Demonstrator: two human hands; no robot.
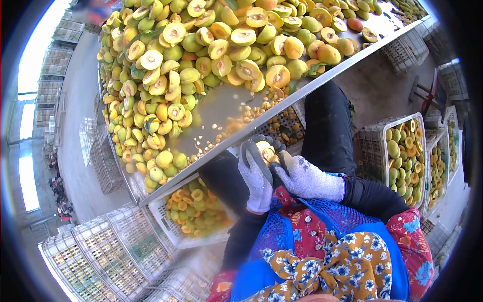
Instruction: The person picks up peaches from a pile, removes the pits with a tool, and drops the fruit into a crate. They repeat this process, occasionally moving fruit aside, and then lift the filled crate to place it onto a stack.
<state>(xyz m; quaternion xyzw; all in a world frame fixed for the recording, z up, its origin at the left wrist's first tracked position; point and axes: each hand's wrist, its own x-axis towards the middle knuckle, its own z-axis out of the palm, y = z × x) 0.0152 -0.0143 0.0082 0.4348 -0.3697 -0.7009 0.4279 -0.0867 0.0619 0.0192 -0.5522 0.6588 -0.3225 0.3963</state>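
Note:
Both my hands wear pale grey-white knitted gloves with dark coated fingers, and they meet in front of my lap. My left hand (255,173) is closed around an apricot (265,151), whose pale yellow cut side faces up between the gloves. My right hand (308,176) presses against the fruit from the other side, its fingers bent and gripping. Whether a pit or a small tool sits between the fingers is hidden. Just beyond my hands runs the metal edge of a table (221,108) heaped with halved and whole green-yellow apricots (171,75).
Loose pits (251,113) lie along the table's near edge. Under it, a dark crate (287,126) holds pits, and a white crate (166,214) at left holds apricot halves. More filled crates (387,156) stand at right. Stacked crates (108,251) fill the lower left.

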